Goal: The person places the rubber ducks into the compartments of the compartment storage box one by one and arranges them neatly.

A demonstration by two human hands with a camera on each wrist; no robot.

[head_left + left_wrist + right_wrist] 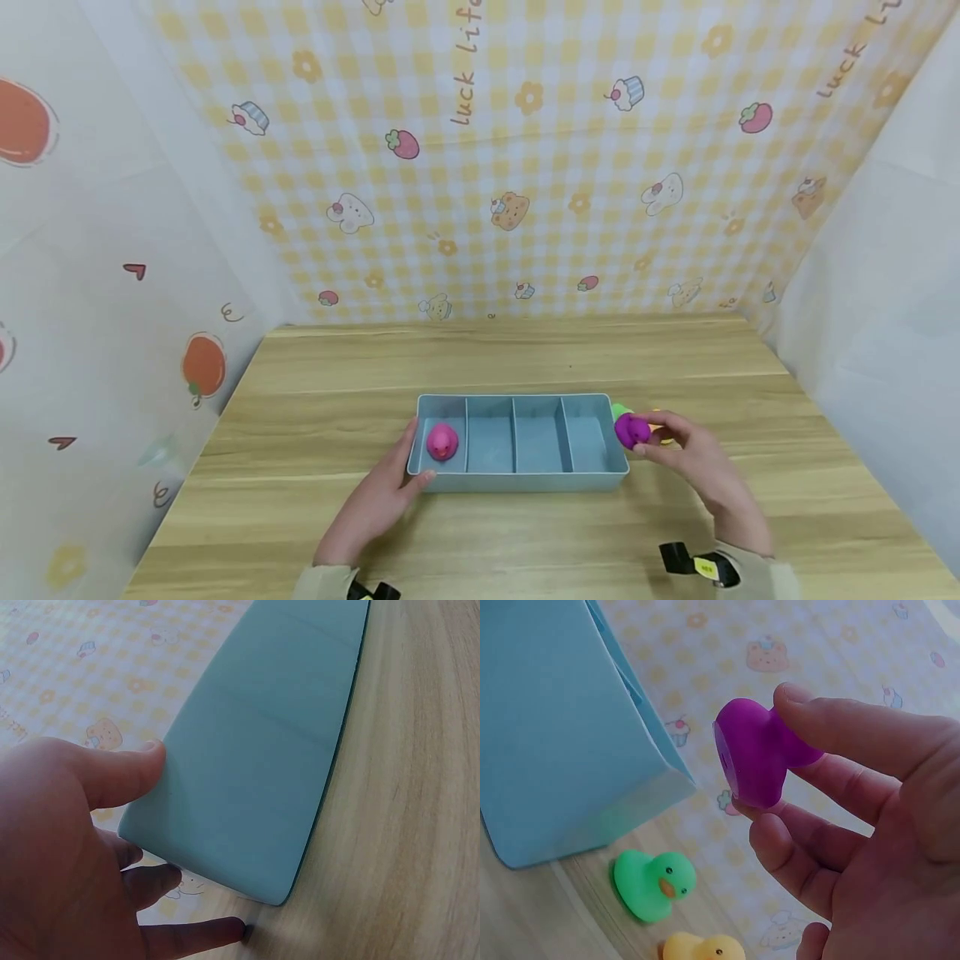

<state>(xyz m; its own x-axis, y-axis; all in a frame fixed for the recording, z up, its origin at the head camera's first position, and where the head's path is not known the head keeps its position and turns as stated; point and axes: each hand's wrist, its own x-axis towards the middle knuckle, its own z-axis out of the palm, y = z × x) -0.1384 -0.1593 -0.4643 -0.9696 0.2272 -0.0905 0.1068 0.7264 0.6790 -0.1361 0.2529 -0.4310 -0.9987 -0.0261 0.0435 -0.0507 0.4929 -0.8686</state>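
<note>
A blue-grey tray (525, 482) with several compartments stands on the table. My left hand (384, 496) grips its left end, the thumb at the near rim and the fingers along the end wall. Inside the leftmost compartment sits a pink rubber duck (442, 442). Just past the tray's right end, my right hand (693, 454) pinches a purple rubber duck (754, 754) between thumb and fingers, raised above the table. Below it, close to the tray, are a green rubber duck (652, 885) and a yellow rubber duck (703, 948), the latter cut off by the right wrist view's edge.
The wood-grain table (525, 542) is bounded by a yellow checked cloth (465, 267) at the back. White printed sheets hang at the left (150, 333) and right (885, 333).
</note>
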